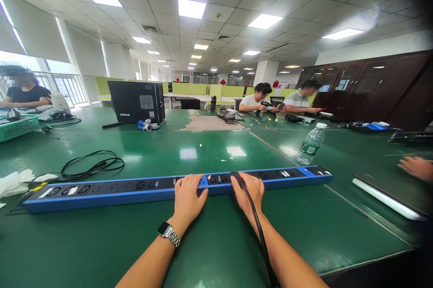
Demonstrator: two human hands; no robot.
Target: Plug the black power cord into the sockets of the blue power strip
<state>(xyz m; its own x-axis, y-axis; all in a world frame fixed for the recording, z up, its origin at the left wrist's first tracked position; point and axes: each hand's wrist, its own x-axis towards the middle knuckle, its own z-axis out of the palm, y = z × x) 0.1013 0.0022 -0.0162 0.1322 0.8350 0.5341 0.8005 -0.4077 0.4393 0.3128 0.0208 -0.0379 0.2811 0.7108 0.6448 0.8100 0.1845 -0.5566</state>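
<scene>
A long blue and black power strip (101, 187) lies across the green table (209, 243) in front of me. My left hand (187, 197), with a watch on its wrist, rests flat on the strip near its middle, fingers together over the sockets. My right hand (249, 193) is closed on a black plug (237, 177) sitting at a socket in the strip. The plug's black cable (260, 234) runs back over my right wrist and forearm.
A plastic water bottle (310, 144) stands beyond the strip's right end. A loose black cable (91, 166) coils at the left, white paper beside it. A computer tower (137, 101) stands further back. Another person's hand (416, 167) and a flat dark device (389, 195) are at the right. Several people sit around the tables.
</scene>
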